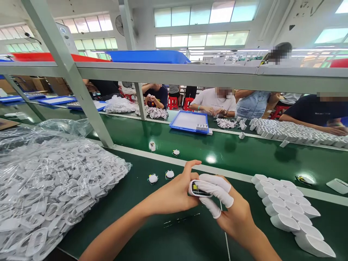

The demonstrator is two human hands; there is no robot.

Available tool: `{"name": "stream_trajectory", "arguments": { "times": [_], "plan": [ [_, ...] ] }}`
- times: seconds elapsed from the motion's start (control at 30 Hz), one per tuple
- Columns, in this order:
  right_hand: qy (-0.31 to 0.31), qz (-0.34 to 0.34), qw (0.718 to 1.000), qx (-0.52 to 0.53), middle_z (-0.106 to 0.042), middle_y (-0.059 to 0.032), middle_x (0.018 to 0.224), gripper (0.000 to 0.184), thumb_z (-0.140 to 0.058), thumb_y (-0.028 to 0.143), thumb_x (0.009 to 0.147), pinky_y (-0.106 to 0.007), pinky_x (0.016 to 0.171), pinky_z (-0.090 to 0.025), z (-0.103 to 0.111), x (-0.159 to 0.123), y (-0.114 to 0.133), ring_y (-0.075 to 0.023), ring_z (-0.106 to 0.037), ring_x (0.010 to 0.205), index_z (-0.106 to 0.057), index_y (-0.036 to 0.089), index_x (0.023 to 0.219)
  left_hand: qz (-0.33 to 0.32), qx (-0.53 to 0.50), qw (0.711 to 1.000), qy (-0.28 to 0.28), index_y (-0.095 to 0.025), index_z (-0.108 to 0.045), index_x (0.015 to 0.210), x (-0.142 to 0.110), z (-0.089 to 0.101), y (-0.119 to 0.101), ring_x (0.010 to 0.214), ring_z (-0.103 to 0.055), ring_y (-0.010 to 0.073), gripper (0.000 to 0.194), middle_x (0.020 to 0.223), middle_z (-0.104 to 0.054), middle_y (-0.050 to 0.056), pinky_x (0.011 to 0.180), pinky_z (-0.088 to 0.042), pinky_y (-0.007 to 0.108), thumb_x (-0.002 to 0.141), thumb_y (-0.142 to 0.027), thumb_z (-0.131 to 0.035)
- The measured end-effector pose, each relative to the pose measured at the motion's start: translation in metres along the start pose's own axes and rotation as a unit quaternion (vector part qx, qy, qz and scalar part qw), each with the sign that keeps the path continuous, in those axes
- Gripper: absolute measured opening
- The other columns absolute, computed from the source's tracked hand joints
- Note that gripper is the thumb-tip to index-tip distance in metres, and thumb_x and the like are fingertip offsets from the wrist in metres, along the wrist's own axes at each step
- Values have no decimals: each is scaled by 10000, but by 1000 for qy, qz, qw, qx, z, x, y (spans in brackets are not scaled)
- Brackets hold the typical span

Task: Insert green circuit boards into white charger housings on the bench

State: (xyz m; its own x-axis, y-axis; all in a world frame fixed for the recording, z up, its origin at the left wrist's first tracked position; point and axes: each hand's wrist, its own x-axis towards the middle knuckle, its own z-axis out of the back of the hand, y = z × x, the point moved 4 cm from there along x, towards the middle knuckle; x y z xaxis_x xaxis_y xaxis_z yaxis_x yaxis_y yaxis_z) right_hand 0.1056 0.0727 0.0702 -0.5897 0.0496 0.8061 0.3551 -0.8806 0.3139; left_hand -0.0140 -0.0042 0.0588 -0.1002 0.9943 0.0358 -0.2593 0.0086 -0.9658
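Note:
Between both hands is a small white plastic housing (pixel 190 190), its open end facing me, with a circuit board (pixel 195 187) carrying a yellow part visible inside. My left hand (pixel 175 190) grips the housing from the left, index finger stretched out past it. White finger cots cover several fingers of my right hand (pixel 231 206), which are closed round the housing's right side and cross its opening. Just beyond my left wrist lie two small circuit boards with white round tops, one circuit board (pixel 153 178) left of the other circuit board (pixel 169 174).
A large clear bag of white plastic frames (pixel 54 188) fills the left side. Rows of white housings (pixel 288 206) stand at right. Beyond runs a green conveyor belt (pixel 157 134) with loose parts. A metal shelf beam (pixel 174 74) crosses overhead; co-workers sit opposite near a blue tray (pixel 187 121).

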Motion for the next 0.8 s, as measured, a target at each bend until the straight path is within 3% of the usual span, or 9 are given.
{"name": "stream_trajectory", "arguments": {
  "times": [0.07,0.13,0.2,0.3,0.37,0.5,0.57,0.63,0.8],
  "plan": [
    [-43,-87,993,60,-709,-28,1046,260,-621,116,885,-261,833,-582,2,-1,-8,-168,-684,945,-667,271,1088,-16,25,999,-37,-232,-211,1372,-2,-1,-2,880,-588,166,729,1020,-598,25,844,-458,329,804,-211,-667],
    [-129,-213,954,169,-729,2,996,183,-670,214,878,-220,788,-589,5,-5,-22,-155,-704,899,-690,298,1040,-76,89,986,-121,-225,-283,1339,-4,-1,-5,983,-592,194,645,1091,-598,57,915,-463,361,834,-308,-675],
    [-181,-321,876,311,-741,1,959,151,-713,313,853,-196,687,-598,-1,-11,-34,-159,-716,835,-715,296,1003,-174,191,943,-211,-218,-348,1298,-7,-3,-9,1095,-564,225,558,1190,-571,97,974,-457,388,857,-361,-660],
    [-148,-410,750,498,-743,-15,879,186,-778,391,779,-205,585,-599,-19,-17,-38,-167,-708,734,-752,259,907,-296,308,863,-270,-198,-386,1276,-9,-11,-14,1152,-544,238,498,1219,-559,124,993,-474,381,866,-304,-649],
    [-127,-449,678,568,-738,-13,865,200,-834,371,706,-215,618,-603,-28,-20,-33,-171,-699,761,-761,244,841,-333,328,838,-281,-190,-399,1280,-9,-12,-15,1122,-570,224,486,1177,-586,115,965,-506,358,864,-251,-642],
    [-183,-514,571,613,-726,-8,963,265,-895,307,611,-219,777,-569,-36,-23,-20,-165,-658,907,-762,233,828,-398,352,789,-308,-140,-457,1274,-13,-11,-24,1094,-599,223,474,1116,-635,113,967,-527,369,842,-188,-646],
    [-205,-520,540,629,-717,1,959,340,-913,304,587,-199,744,-549,-37,-21,-17,-134,-637,843,-762,233,884,-399,359,783,-314,-112,-490,1248,-14,-11,-25,1100,-596,220,458,1116,-639,120,977,-526,360,822,-154,-654],
    [-202,-513,526,648,-707,9,911,385,-917,303,585,-174,679,-526,-39,-19,-15,-107,-609,774,-758,224,926,-387,364,788,-311,-98,-513,1225,-15,-11,-25,1109,-588,212,430,1127,-634,125,980,-524,344,818,-126,-649],
    [-175,-488,523,676,-685,18,834,353,-897,285,625,-167,700,-510,-37,-14,-11,-106,-587,775,-751,213,938,-407,369,780,-298,-71,-530,1207,-22,-15,-32,1099,-583,191,420,1114,-632,124,970,-517,311,801,-60,-640]
  ]
}}
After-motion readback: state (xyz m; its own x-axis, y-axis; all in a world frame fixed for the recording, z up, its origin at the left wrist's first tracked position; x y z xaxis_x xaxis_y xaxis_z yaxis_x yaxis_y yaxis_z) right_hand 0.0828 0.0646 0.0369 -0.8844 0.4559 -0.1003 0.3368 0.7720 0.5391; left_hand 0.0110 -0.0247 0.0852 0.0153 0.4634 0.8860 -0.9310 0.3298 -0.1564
